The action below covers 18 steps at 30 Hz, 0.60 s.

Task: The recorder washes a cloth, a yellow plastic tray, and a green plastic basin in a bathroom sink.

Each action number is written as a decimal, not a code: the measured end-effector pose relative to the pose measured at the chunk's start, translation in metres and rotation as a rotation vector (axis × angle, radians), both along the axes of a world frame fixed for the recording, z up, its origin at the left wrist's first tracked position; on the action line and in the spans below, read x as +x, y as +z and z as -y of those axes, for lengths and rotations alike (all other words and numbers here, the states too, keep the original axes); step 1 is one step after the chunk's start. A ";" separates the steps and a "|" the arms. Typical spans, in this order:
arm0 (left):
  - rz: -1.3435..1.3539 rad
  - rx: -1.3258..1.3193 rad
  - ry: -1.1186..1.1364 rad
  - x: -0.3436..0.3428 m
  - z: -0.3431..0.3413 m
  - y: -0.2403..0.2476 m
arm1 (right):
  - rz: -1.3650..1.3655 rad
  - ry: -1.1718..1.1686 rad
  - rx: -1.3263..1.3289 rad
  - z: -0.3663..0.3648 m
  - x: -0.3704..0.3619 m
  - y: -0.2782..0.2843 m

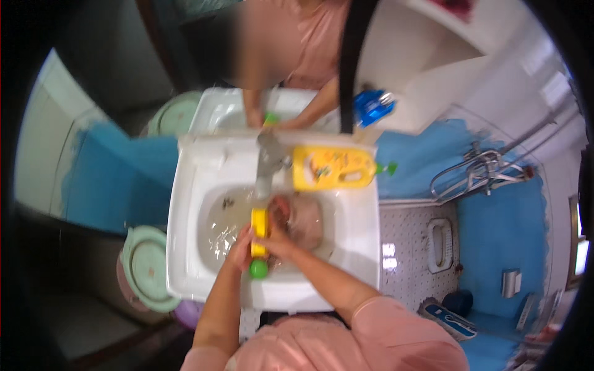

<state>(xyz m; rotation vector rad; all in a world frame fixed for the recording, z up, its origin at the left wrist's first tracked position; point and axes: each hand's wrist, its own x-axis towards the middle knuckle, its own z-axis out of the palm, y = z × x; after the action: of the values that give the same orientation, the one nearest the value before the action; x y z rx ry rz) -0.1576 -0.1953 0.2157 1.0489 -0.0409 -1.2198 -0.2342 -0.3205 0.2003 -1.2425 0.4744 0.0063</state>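
Over the white washbasin [184, 247], both my hands are on a small yellow bottle-like object [258, 224] with a round green end [258, 268]. My left hand [240, 248] is closed around its left side, and my right hand [276, 242] grips it from the right, with fingers across its front. Water stands in the bowl below. Beyond my right hand lies a pale pinkish, soft-looking item [306, 219], partly in the water, beside a reddish piece [280, 207]; I cannot make out what either one is.
A grey tap [268, 161] rises at the basin's back. A yellow detergent bottle [331, 168] with a green cap lies to its right, near a blue bottle [373, 107]. A mirror [291, 62] reflects me. Light green basins [148, 269] stand left; a squat toilet [440, 246] is right.
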 end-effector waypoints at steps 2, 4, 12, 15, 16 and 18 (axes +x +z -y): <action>0.095 0.050 0.176 -0.002 -0.005 -0.013 | 0.051 0.044 -0.075 0.002 0.001 0.014; 0.132 0.090 0.223 -0.005 -0.003 0.000 | -0.005 0.018 -0.079 0.000 -0.004 0.015; 0.207 0.021 0.341 -0.008 -0.024 0.023 | 0.114 -0.038 0.199 -0.010 -0.012 0.029; -0.010 -0.157 0.417 -0.004 -0.035 0.031 | 0.093 -0.100 0.627 0.002 -0.018 0.046; 0.108 -0.091 0.392 -0.005 -0.037 0.036 | 0.130 -0.118 0.601 0.002 -0.020 0.053; 0.258 -0.019 0.314 -0.006 -0.034 0.045 | 0.164 -0.137 0.576 -0.001 -0.019 0.060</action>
<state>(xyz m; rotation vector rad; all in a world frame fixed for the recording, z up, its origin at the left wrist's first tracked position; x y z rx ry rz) -0.1640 -0.1615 0.2604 1.1429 -0.0844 -0.7956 -0.2531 -0.3198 0.2606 -0.6383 0.3773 -0.0700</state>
